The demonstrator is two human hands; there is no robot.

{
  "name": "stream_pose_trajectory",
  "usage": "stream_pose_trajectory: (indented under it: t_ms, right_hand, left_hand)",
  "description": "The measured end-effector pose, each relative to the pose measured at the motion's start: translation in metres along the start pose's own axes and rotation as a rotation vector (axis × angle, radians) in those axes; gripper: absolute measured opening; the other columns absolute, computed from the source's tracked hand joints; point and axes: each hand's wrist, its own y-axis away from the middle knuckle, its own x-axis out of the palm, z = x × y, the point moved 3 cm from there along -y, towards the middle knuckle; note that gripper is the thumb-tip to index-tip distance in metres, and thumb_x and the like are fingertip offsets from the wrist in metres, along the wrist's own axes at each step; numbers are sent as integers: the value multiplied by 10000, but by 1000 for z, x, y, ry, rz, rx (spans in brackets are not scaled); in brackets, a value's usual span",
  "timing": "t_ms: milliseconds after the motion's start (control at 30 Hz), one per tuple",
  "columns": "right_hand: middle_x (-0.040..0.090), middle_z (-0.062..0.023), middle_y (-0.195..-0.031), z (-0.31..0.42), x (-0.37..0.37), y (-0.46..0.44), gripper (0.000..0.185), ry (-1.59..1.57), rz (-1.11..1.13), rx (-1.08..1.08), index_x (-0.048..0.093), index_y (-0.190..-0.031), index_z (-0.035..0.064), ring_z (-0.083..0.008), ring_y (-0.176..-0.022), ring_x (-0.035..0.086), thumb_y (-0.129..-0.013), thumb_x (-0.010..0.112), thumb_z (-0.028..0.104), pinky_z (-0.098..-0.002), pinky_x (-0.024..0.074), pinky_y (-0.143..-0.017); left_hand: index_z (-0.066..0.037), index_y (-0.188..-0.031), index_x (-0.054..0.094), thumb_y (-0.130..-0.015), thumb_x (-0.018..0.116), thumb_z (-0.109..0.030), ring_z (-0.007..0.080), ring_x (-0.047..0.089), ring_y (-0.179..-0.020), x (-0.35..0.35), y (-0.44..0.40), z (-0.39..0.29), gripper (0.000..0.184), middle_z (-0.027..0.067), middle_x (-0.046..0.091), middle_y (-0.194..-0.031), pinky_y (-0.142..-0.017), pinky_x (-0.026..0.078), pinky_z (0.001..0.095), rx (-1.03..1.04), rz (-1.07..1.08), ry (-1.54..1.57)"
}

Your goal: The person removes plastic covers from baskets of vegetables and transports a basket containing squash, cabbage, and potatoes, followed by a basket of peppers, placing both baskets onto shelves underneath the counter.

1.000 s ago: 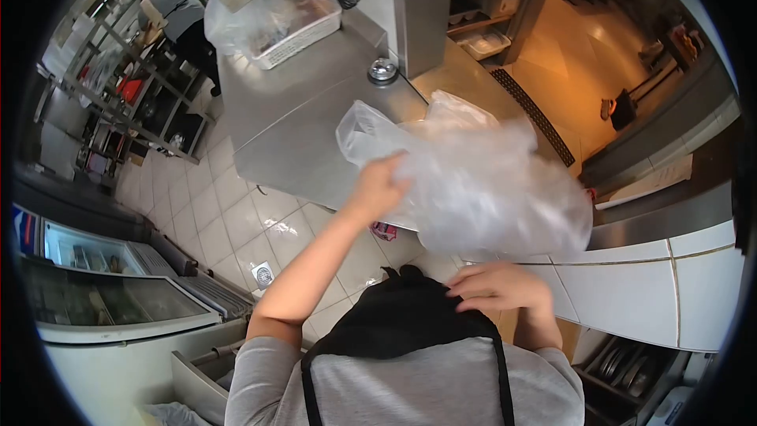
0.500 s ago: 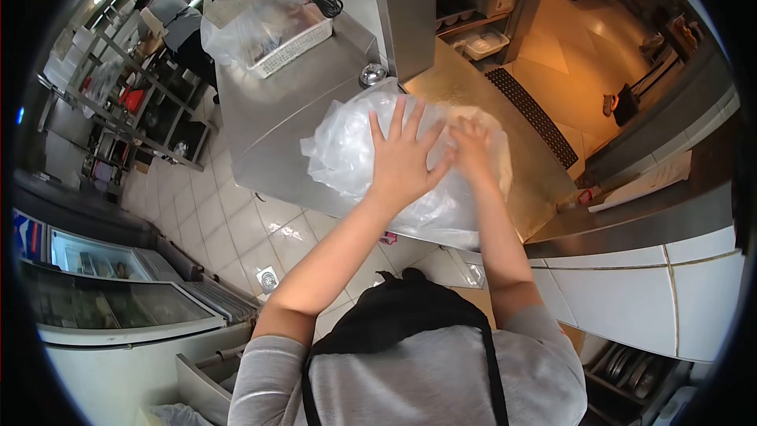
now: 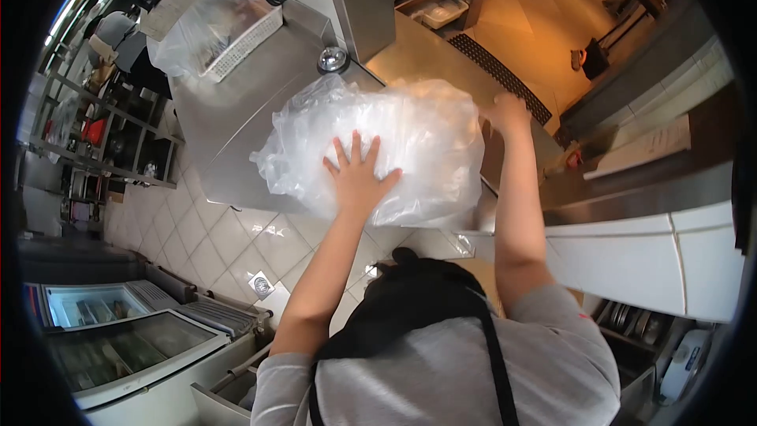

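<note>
A large, crinkled, translucent plastic bag point(image 3: 426, 154) lies spread over the steel counter point(image 3: 268, 102), bulging in the middle. My left hand point(image 3: 359, 181) presses flat on its near left part with fingers spread. Just beyond the bag's right edge is my right hand point(image 3: 509, 114), its fingers curled and slightly blurred. Whatever those fingers hold, if anything, is hidden. What lies under or inside the plastic cannot be made out.
A call bell point(image 3: 333, 59) stands behind the bag, by a steel post point(image 3: 359, 8). A white basket point(image 3: 244, 43) with plastic-wrapped contents sits at back left. A glass-lidded freezer point(image 3: 142, 347) is at lower left. Farther left, a person point(image 3: 130, 47) stands by racks.
My right hand has moved off the bag's top to its right side. My left hand stays flat on the plastic, nearer to me. The bag looks more spread out, and the view has shifted right.
</note>
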Motion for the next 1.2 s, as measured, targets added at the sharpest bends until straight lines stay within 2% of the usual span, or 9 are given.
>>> stream_pose_trajectory:
  t_ms: [100, 200, 300, 533, 633, 833, 1000, 1067, 1200]
  right_hand:
    - [604, -145, -1052, 6, 33, -47, 425, 322, -32, 76, 634, -1006, 72, -315, -986, 567, -683, 672, 345, -437, 435, -846]
    - [594, -156, -1076, -16, 23, -49, 494, 728, 552, 82, 606, -1063, 70, -304, -963, 583, -664, 678, 352, -428, 448, -830]
    - [593, -155, -1078, -38, 6, -32, 498, 840, 745, 22, 604, -1068, 72, -302, -966, 582, -663, 679, 351, -425, 449, -829]
    - [592, -153, -1082, -61, 2, -6, 507, 722, 657, -133, 597, -1081, 77, -295, -973, 581, -660, 680, 348, -418, 451, -827]
    - [591, -153, -1084, -57, 8, -5, 511, 727, 671, -162, 595, -1086, 79, -292, -976, 580, -659, 680, 347, -415, 451, -825]
    - [590, -151, -1088, -27, -1, -30, 520, 730, 659, -228, 589, -1096, 83, -286, -982, 578, -656, 681, 345, -409, 453, -823]
    - [589, -150, -1091, 33, -54, -69, 527, 447, 436, -298, 585, -1105, 87, -282, -987, 577, -654, 682, 343, -404, 454, -821]
    - [597, -155, -1062, 58, -47, -61, 495, 226, 155, -438, 593, -1083, 115, -293, -971, 578, -644, 684, 325, -396, 460, -797]
    - [565, -178, -1088, 91, -17, -49, 466, 54, 120, -588, 557, -1075, 72, -315, -1010, 541, -662, 669, 257, -386, 436, -838]
  left_hand:
    - [-207, -1301, 409, -691, 549, -609, 458, 121, -1289, 1, 1, 1, 744, 147, 251, -1406, -939, 109, 685, 4, -21, 28]
    - [-216, -1311, 393, -691, 540, -615, 452, 103, -1295, 1, 4, 5, 752, 143, 234, -1414, -950, 98, 676, -3, -18, 64]
    - [-225, -1324, 372, -680, 537, -630, 440, 77, -1304, 2, 4, 8, 778, 138, 208, -1425, -962, 91, 664, -32, 18, 74]
    - [-237, -1336, 351, -659, 563, -632, 435, 75, -1306, -17, 3, 22, 812, 159, 170, -1431, -982, 66, 642, -14, 179, 268]
    - [-237, -1326, 367, -655, 568, -625, 455, 82, -1296, -41, 24, 19, 800, 189, 166, -1423, -988, 66, 638, 130, 42, 282]
    - [-258, -1291, 420, -606, 588, -666, 453, 84, -1296, -31, 44, 16, 814, 193, 178, -1417, -974, 49, 656, 68, 83, 167]
    - [-254, -1252, 472, -586, 600, -667, 441, 85, -1301, -8, 30, 15, 794, 177, 190, -1418, -984, 71, 640, -8, 70, 150]
    - [-254, -1254, 470, -588, 619, -634, 439, 76, -1303, -8, 24, 17, 781, 172, 189, -1421, -990, 113, 626, -48, 97, 138]
    - [-259, -1249, 475, -580, 629, -629, 432, 82, -1305, -8, 20, 24, 780, 167, 190, -1423, -985, 142, 622, -75, 95, 139]
